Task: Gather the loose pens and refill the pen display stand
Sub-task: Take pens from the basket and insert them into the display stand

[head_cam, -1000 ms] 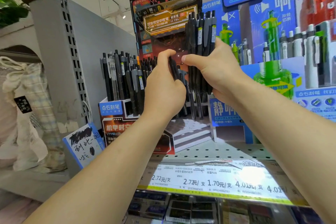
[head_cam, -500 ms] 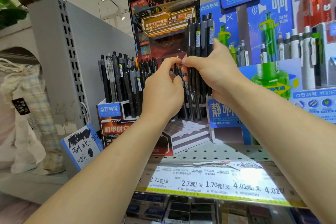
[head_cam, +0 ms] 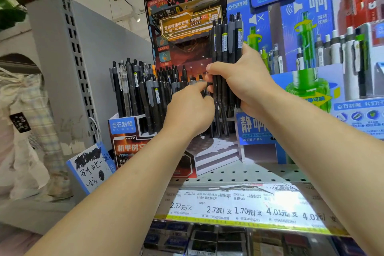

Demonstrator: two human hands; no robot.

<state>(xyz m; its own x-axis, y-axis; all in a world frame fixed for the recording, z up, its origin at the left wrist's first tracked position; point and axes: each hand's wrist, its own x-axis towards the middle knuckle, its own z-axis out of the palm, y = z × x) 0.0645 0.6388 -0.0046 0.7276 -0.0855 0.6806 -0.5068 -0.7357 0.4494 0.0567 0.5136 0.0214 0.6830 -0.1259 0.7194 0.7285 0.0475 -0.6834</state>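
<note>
Now the bundle (head_cam: 226, 64) of black pens stands upright in the right hand (head_cam: 247, 81), at about one o'clock from the frame's centre, in front of the stand (head_cam: 182, 48). The fingers wrap round the middle of the bundle and the thumb presses across its front, so the pens are clamped; their clip ends rise above the hand and their tips hang below it, over the stand's right-hand slots. Half a second ago the left hand (head_cam: 191, 110) was raised with its thumb and forefinger meeting the right thumb at the bundle; it has since dropped lower and to seven o'clock of the bundle, fingers loosely curled and reaching toward the pens' lower shafts. Motion blur hides whether they pinch anything. The bundle itself sits much where it did, tilted a touch less.

At nine o'clock of the hands, the stand's left slots hold a crowd of dark pens (head_cam: 137, 87). At three o'clock stands a blue display (head_cam: 311, 27) with green and white pens. At six o'clock, price tags (head_cam: 239, 208) line the shelf (head_cam: 249, 172) edge.
</note>
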